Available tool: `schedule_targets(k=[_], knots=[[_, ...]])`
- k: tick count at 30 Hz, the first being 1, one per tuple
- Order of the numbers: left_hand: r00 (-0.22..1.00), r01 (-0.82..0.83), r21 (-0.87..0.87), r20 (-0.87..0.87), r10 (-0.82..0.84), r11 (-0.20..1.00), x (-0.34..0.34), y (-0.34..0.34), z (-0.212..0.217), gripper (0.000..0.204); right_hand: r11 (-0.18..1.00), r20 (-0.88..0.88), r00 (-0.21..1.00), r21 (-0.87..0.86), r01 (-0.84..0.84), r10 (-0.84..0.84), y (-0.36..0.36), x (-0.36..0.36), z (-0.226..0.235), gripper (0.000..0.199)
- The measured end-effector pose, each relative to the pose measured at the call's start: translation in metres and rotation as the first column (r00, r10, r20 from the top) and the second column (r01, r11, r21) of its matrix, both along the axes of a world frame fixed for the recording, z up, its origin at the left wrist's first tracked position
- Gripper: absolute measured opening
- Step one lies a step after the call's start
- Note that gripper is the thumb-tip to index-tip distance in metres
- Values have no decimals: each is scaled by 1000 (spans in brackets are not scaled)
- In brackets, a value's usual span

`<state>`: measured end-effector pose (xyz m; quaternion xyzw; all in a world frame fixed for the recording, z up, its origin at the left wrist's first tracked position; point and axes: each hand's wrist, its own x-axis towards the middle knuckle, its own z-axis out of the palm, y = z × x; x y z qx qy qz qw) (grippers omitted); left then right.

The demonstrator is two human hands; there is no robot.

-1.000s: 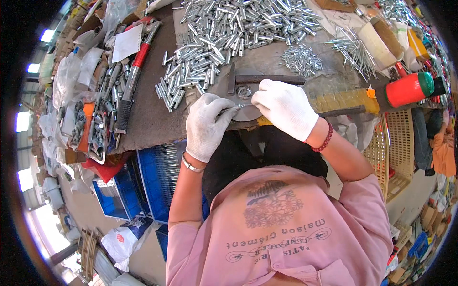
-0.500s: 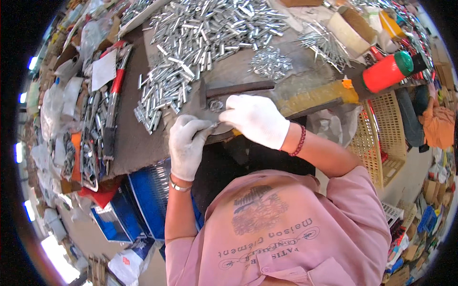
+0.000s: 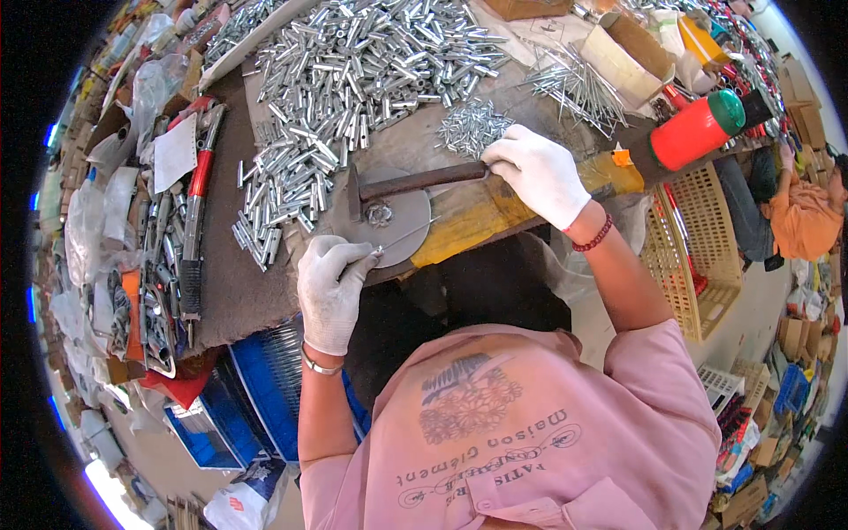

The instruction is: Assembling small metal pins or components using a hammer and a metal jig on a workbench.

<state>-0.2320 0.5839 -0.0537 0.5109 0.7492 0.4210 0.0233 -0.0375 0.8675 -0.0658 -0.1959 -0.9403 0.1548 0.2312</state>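
Now the right hand [image 3: 539,172], closed round the hammer [image 3: 415,183], has swung its head onto the round plate [image 3: 397,231], where earlier both hands crowded; the left hand [image 3: 331,287] pinches a thin pin [image 3: 402,238] at the plate's near edge, beside the fitting [image 3: 380,214].

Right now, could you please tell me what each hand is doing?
Left hand: closed, pinching a thin metal pin on the round metal plate.
Right hand: closed around the hammer handle.
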Motion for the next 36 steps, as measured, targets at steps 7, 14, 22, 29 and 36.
schedule_targets(k=[7,14,22,29,36], knots=[[1000,1,1,-15,-1,1000,1,-1,1,18,996,80,995,69,-61,56,11,-8,-3,5],[1000,-28,-4,-7,28,1000,-1,-3,-4,16,1000,-54,998,19,13,-12,7,-23,8,4],[999,-26,-25,-33,25,999,-3,-5,-15,18,902,-5,903,-58,-428,429,-88,-63,27,6],[999,-14,20,-31,14,1000,-3,-6,-17,17,867,17,867,-30,-497,497,-101,-80,24,6],[999,2,2,-51,-2,1000,-6,-6,-21,15,827,106,825,36,-562,556,-103,-84,36,7]])
